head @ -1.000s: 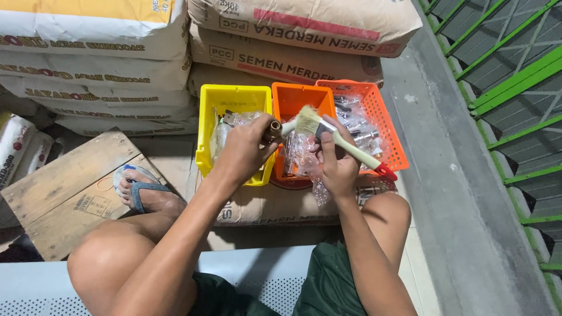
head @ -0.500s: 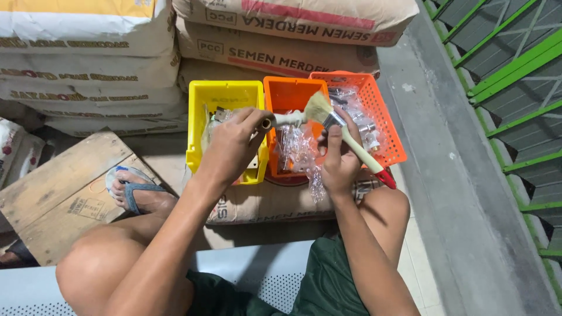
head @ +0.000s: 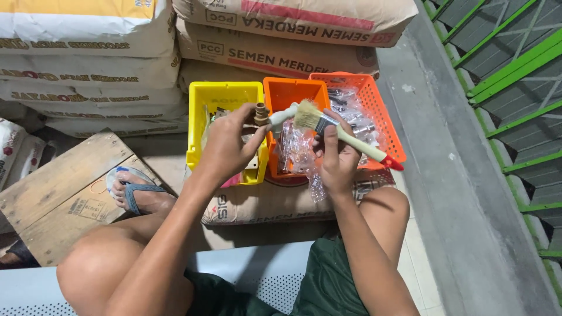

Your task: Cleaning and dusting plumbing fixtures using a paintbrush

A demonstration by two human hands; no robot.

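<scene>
The left hand [head: 225,143] is clamped on a brass fitting [head: 261,113]; the right hand [head: 333,161] grips a paintbrush [head: 328,126]. Loosely pinched, the fitting could drop into the yellow bin [head: 199,131].

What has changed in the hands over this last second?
Very little. The left hand keeps its grip on the small brass fitting, and the right hand still holds the paintbrush, whose bristles have swung slightly nearer the fitting. The yellow bin and orange baskets stayed put.
</scene>
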